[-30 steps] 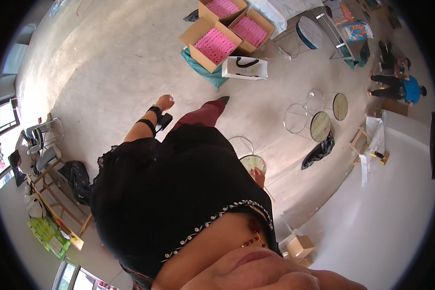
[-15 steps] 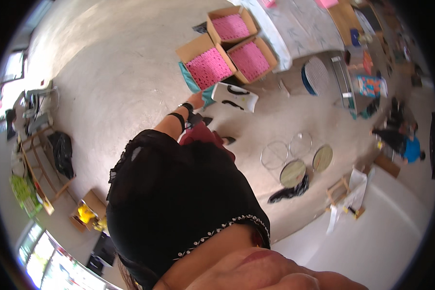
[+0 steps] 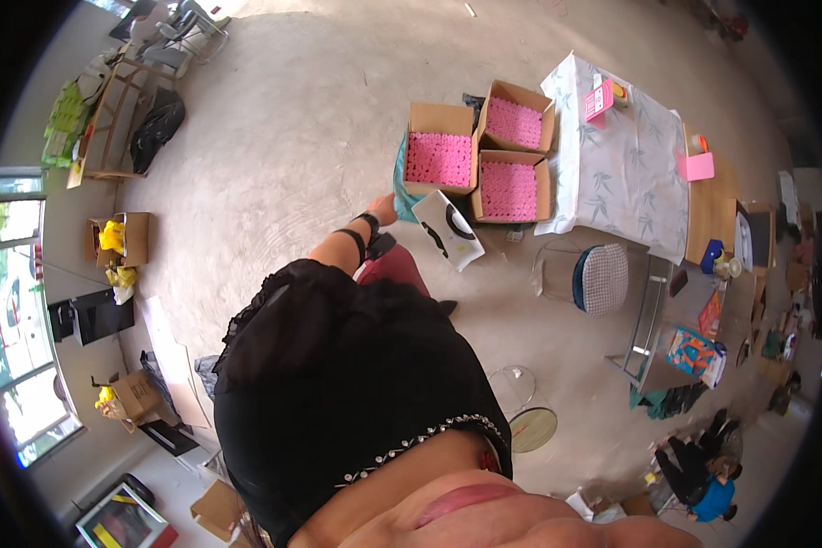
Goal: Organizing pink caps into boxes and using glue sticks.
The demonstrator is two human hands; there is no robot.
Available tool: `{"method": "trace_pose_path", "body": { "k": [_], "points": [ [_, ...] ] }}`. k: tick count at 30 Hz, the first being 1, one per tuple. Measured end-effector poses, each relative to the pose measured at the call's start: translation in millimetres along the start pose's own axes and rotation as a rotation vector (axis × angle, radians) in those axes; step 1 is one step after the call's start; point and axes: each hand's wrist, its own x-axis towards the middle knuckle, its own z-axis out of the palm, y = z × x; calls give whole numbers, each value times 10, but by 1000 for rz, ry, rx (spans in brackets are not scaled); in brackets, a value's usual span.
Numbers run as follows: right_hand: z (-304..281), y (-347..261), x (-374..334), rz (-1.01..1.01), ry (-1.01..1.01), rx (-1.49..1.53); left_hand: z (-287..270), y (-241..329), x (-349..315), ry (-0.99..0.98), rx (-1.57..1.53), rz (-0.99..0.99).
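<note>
My left hand (image 3: 384,209), with dark bands on its wrist, reaches forward and down. Its fingers look closed on the near edge of a teal sheet (image 3: 405,205), though the grip is small in view. The sheet shows beside and in front of an open cardboard box (image 3: 441,117) filled with rows of pink pieces (image 3: 439,157). Close by on the right stands a tilted white piece with curved black parts (image 3: 451,229). Two more open boxes, one at the back (image 3: 550,114) and one nearer (image 3: 543,187), hold similar pink pieces. My right hand is out of view.
A cloth-covered table (image 3: 626,164) stands right of the boxes. Nearer are a chair with a checked seat (image 3: 605,279) and a round-topped stool (image 3: 532,429). A person in blue (image 3: 714,500) is low at the far right. A black bag (image 3: 158,128) lies left.
My view has turned, so the boxes appear lower and farther right, and more of the table shows. My left hand stays by the teal sheet.
</note>
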Motion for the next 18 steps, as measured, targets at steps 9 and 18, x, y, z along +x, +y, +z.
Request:
{"method": "trace_pose_path", "body": {
  "k": [9,18],
  "points": [
    [-1618,-377,722,71,221,-4,643,172,-1030,-129,-37,-184],
    [-1542,221,1095,42,-66,-32,924,282,-810,143,-2,13]
  ]
}}
